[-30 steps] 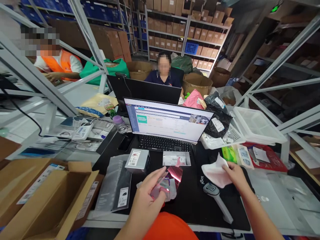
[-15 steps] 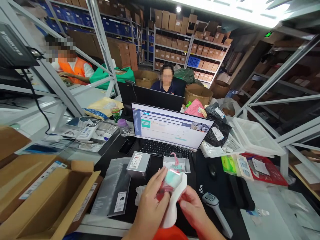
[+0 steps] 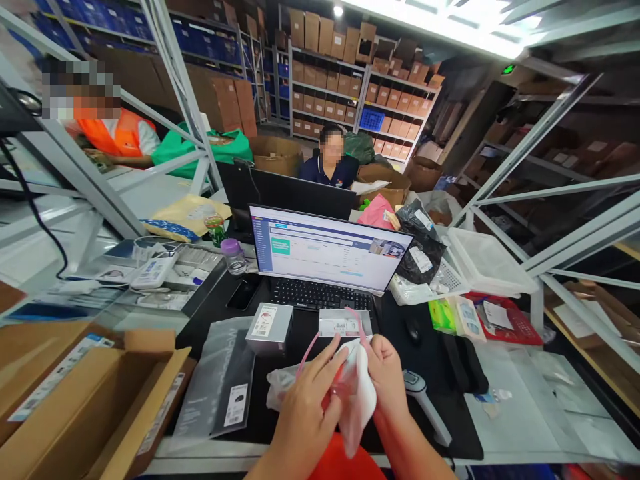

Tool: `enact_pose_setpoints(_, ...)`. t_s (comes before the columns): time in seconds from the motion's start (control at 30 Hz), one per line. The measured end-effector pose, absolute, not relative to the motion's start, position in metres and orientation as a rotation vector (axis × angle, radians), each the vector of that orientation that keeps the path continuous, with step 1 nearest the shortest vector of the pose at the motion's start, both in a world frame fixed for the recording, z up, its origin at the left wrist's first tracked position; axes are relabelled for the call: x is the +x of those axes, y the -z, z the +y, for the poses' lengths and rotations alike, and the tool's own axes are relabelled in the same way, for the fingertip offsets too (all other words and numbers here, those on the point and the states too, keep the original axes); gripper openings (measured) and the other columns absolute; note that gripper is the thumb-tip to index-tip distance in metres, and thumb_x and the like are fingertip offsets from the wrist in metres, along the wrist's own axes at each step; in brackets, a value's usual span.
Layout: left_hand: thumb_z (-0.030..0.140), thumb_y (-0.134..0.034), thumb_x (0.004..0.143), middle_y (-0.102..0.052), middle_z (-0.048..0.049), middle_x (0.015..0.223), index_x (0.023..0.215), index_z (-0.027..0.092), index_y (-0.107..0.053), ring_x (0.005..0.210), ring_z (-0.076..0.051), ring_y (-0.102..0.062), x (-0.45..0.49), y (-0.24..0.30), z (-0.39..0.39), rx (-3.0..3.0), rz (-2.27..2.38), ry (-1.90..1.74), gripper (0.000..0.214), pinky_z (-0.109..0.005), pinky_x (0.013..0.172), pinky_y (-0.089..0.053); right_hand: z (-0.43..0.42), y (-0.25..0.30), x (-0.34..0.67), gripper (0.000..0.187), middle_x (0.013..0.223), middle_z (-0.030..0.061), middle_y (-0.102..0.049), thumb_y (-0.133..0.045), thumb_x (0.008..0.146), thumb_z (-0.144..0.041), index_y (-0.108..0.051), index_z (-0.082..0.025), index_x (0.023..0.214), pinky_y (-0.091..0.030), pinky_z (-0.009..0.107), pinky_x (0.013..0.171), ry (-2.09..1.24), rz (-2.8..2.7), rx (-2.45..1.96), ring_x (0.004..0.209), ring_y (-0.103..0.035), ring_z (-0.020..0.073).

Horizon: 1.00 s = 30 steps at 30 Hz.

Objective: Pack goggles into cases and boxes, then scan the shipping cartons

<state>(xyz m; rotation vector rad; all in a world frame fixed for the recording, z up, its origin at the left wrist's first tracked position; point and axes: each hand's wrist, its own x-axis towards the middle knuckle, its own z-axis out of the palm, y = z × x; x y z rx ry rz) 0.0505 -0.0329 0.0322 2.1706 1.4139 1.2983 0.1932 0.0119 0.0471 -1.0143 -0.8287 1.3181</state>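
Observation:
My left hand (image 3: 310,400) is closed on a pair of pink-framed glasses (image 3: 307,355); one slim arm sticks out to the left, another curves up at the top. A soft white cloth pouch (image 3: 364,393) drapes around the lenses, which are mostly hidden. My right hand (image 3: 384,373) pinches the pouch's upper right edge beside a glasses arm. Just beyond my hands lies a small grey open box (image 3: 345,323) with a label in it. A closed grey box (image 3: 270,330) stands to the left, near a crumpled clear plastic bag (image 3: 280,387).
Behind the boxes stand a keyboard (image 3: 320,294) and monitor (image 3: 330,248). A barcode scanner (image 3: 427,408) and mouse (image 3: 413,330) lie at right. A frosted zip bag (image 3: 215,380) and open carton (image 3: 100,413) are at left. One co-worker (image 3: 330,167) sits opposite, another (image 3: 117,137) far left.
The glasses have turned in my hands, so both pink arms show. My right hand has moved up along the white pouch. The co-worker opposite now has a pale sheet in front.

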Motion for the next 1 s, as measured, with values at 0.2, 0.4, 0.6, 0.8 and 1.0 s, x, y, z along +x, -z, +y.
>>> enact_pose_setpoints(0.2, 0.017, -0.050, 0.097, -0.050, -0.0081, 0.154, 0.156, 0.027, -0.035, 0.140, -0.019, -0.050, 0.048, -0.020, -0.038, 2.004, 1.316, -1.519, 0.062, -0.029, 0.112, -0.047, -0.017, -0.036, 0.175, 0.055, 0.055, -0.0075, -0.035, -0.076, 0.077, -0.049, -0.031, -0.023, 0.059, -0.030, 0.021, 0.047, -1.138, -1.102, -1.000, 0.052, -0.029, 0.0086)
enact_pose_setpoints(0.4, 0.023, -0.052, 0.098, -0.052, -0.0086, 0.153, 0.157, 0.029, -0.031, 0.136, -0.022, -0.055, 0.043, -0.020, -0.042, 1.923, 1.311, -1.437, 0.064, -0.035, 0.110, -0.050, -0.024, -0.041, 0.184, 0.048, 0.055, -0.0038, -0.047, -0.078, 0.076, -0.044, -0.039, -0.022, 0.057, -0.034, 0.023, 0.050, -1.243, -1.315, -0.978, 0.052, -0.039, 0.0096)
enact_pose_setpoints(0.6, 0.010, -0.047, 0.092, -0.045, -0.0056, 0.158, 0.157, 0.034, -0.029, 0.142, -0.024, -0.046, 0.039, -0.029, -0.037, 2.045, 1.249, -1.274, 0.073, -0.042, 0.112, -0.048, 0.013, -0.056, 0.199, 0.063, 0.050, -0.0087, -0.039, -0.088, 0.060, -0.049, -0.031, -0.023, 0.057, -0.025, 0.021, 0.047, -1.322, -1.074, -0.993, 0.049, -0.028, 0.0066)
enact_pose_setpoints(0.8, 0.006, -0.045, 0.089, -0.040, -0.0056, 0.161, 0.158, 0.035, -0.028, 0.144, -0.022, -0.045, 0.033, -0.030, -0.034, 2.111, 1.249, -1.252, 0.076, -0.038, 0.114, -0.046, 0.016, -0.060, 0.194, 0.057, 0.053, -0.0088, -0.029, -0.074, 0.078, -0.055, -0.030, -0.024, 0.058, -0.023, 0.022, 0.047, -1.030, -1.117, -1.113, 0.052, -0.023, 0.0083)
enact_pose_setpoints(1.0, 0.021, -0.051, 0.097, -0.043, -0.0063, 0.160, 0.158, 0.035, -0.027, 0.141, -0.025, -0.048, 0.027, -0.021, -0.034, 1.917, 1.228, -1.289, 0.067, -0.034, 0.107, -0.052, -0.019, -0.045, 0.173, 0.052, 0.051, -0.0062, -0.035, -0.064, 0.089, -0.044, -0.030, -0.023, 0.055, -0.030, 0.023, 0.047, -0.818, -1.319, -1.092, 0.050, -0.032, 0.0089)
